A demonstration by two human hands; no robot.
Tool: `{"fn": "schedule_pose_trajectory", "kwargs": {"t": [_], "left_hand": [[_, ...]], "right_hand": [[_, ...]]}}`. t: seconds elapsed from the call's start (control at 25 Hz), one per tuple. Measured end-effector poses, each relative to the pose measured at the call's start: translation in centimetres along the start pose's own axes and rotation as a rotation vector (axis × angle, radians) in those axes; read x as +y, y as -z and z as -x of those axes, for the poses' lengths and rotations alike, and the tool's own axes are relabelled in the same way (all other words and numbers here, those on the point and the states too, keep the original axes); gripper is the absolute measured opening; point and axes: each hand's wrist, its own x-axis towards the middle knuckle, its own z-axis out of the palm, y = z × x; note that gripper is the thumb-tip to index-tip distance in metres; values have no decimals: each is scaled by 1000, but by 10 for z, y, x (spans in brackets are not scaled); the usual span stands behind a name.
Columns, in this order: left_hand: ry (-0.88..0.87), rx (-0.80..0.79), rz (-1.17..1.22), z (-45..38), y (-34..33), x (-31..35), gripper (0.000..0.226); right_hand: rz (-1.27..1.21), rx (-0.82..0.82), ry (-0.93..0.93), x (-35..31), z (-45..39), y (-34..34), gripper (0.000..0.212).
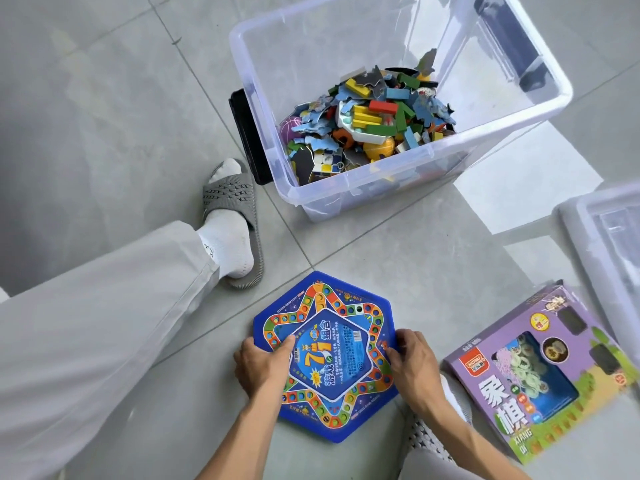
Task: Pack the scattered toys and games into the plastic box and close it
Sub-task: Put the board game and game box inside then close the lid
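Clear glossy plastic box [498, 140]

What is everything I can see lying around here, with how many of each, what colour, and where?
plastic box: one, clear, open, on the floor at top centre.
small toys: a heap, many colours (puzzle pieces, wooden blocks, balls), inside the plastic box.
hexagonal game board: one, blue, on the floor at bottom centre.
chess set box: one, purple, on the floor at lower right.
lid: one, clear, at the right edge, partly out of view.
floor: grey tiles.
slipper: one in full view, grey, over a white sock.
left hand: grips the board's left edge.
right hand: grips its right edge.
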Motion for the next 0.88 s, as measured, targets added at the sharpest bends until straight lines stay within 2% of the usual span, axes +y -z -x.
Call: {"fn": "schedule_pose_trajectory", "kwargs": {"t": [0.08, 0.16, 0.28, 0.4, 0.52, 0.64, 0.68, 0.72, 0.76, 0.84, 0.88], "left_hand": [[79, -160, 259, -5, 1, 9, 51], [109, -362, 416, -4, 0, 20, 35], [91, -578, 547, 3, -4, 40, 36], [39, -619, 629, 11, 5, 51, 42], [-18, -641, 702, 38, 26, 65, 46], [-127, -667, 670, 82, 51, 102, 34], [-199, -653, 612, 101, 62, 120, 31], [-308, -574, 519, 116, 71, 139, 34], [-436, -404, 430, 129, 78, 160, 38], [-834, 55, 328, 138, 87, 198, 30], [-1063, 164, 240, 131, 83, 216, 28]], "right_hand": [[-6, 58, -6, 1, -10, 10, 18], [-19, 62, -35, 2, -25, 25, 23], [-236, -35, -153, 8, -46, 49, 28], [-622, -147, -218, 3, -42, 74, 27], [-889, -284, -273, -11, -13, 97, 27], [-1025, -187, -194, -30, 15, 134, 30], [-1062, -123, -172, -38, 24, 150, 27], [-1093, -58, -142, -45, 33, 170, 22], [-1121, -4, -103, -53, 41, 190, 20], [-1178, 88, -38, -71, 53, 228, 18], [-1197, 127, -21, -78, 55, 245, 17]]}}
